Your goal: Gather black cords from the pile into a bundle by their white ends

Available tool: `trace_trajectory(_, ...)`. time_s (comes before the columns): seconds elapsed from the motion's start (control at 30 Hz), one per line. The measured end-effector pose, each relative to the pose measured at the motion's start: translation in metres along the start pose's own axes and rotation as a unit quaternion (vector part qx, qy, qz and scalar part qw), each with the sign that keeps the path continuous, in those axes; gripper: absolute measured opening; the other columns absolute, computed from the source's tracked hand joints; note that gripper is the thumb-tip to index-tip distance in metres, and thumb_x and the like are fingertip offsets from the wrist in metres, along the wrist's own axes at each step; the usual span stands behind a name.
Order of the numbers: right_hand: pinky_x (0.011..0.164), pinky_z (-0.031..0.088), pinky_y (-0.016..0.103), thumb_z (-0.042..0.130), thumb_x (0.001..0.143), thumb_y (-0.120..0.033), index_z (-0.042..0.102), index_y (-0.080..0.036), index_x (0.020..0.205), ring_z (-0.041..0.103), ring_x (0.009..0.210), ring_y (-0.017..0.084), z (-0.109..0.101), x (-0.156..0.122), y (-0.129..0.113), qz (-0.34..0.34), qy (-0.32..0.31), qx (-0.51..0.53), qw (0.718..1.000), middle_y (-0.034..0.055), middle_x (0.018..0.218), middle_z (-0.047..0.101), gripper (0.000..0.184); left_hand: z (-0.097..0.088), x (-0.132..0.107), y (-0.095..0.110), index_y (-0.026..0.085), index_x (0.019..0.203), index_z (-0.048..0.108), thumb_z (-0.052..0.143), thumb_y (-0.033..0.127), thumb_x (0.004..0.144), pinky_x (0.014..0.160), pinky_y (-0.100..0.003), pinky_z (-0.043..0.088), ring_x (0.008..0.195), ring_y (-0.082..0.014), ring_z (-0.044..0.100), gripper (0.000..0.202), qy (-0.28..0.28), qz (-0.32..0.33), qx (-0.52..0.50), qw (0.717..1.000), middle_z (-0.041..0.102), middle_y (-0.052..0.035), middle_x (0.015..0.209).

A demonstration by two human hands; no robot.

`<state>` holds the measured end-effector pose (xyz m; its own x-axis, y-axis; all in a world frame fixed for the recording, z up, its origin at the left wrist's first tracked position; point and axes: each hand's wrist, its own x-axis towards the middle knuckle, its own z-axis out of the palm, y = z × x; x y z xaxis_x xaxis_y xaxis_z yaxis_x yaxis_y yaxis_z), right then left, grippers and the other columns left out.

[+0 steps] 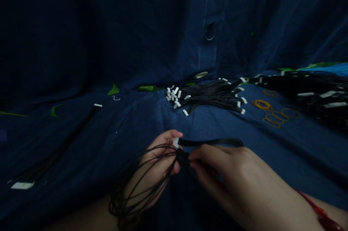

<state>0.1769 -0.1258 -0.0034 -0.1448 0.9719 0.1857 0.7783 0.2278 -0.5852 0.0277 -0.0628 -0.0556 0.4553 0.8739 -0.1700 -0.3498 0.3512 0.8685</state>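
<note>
In the middle foreground my left hand (154,166) is closed on a black wire harness (146,167) near its white connector (176,142). Loose loops of the thin wires hang over that palm and wrist. From the connector a flat black strand runs to the right. My right hand (225,166) comes in from the right, its thumb and forefinger pinching the dark gathered wires just below the connector. The exact grip of its fingertips is partly hidden.
Beyond my hands lies a pile of black wire harnesses (212,95) with white connectors. To its right are yellow rubber bands (262,105) and a bigger dark heap of cables (312,86). One long harness (67,140) stretches across the left. Blue cloth (130,115) covers the surface.
</note>
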Motion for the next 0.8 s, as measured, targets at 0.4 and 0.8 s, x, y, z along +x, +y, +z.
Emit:
trace_trajectory(0.4, 0.068, 0.046, 0.023, 0.039, 0.090, -0.022, 0.064, -0.020, 0.083, 0.058, 0.075, 0.010, -0.071, 0.016, 0.024, 0.019, 0.115, 0.466, 0.877, -0.0007, 0.082, 0.062, 0.026, 0.001, -0.002, -0.002, 0.021, 0.096, 0.064, 0.069, 0.013, 0.069, 0.044, -0.014, 0.035, 0.045, -0.0041, 0.049, 0.029, 0.036, 0.030, 0.009, 0.999, 0.059, 0.0023, 0.063)
trace_trajectory(0.8, 0.049, 0.043, 0.019, 0.050, 0.084, -0.014, 0.056, -0.021, 0.080, 0.061, 0.055, 0.010, -0.021, -0.007, 0.000, -0.062, 0.049, 0.079, 0.994, -0.0048, 0.065, 0.064, 0.010, 0.001, -0.006, -0.009, 0.023, 0.096, 0.058, 0.073, 0.026, 0.069, 0.040, -0.012, 0.036, 0.041, -0.0035, 0.050, 0.032, 0.023, -0.003, -0.010, 1.000, 0.060, 0.0035, 0.063)
